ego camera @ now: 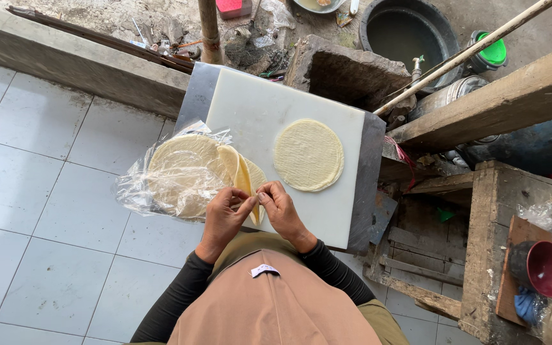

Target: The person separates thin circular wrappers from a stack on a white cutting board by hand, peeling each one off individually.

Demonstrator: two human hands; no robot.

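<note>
My left hand (223, 217) and my right hand (280, 207) meet at the near edge of a white cutting board (257, 108). Both pinch the edge of a thin round pale-yellow wrapper (248, 179) that stands partly peeled from a stack. That wrapper stack (183, 169) lies in a clear plastic bag (138, 188) at the board's left side. A single flat round wrapper pile (308, 154) rests on the right half of the board, apart from both hands.
The board sits on a grey metal stand (368, 191) over a white tiled floor (52, 191). A concrete ledge (71, 61), a stone block (346, 73) and a dark basin (407, 32) lie behind. Wooden shelving (493, 243) with a red cup (544, 268) stands right.
</note>
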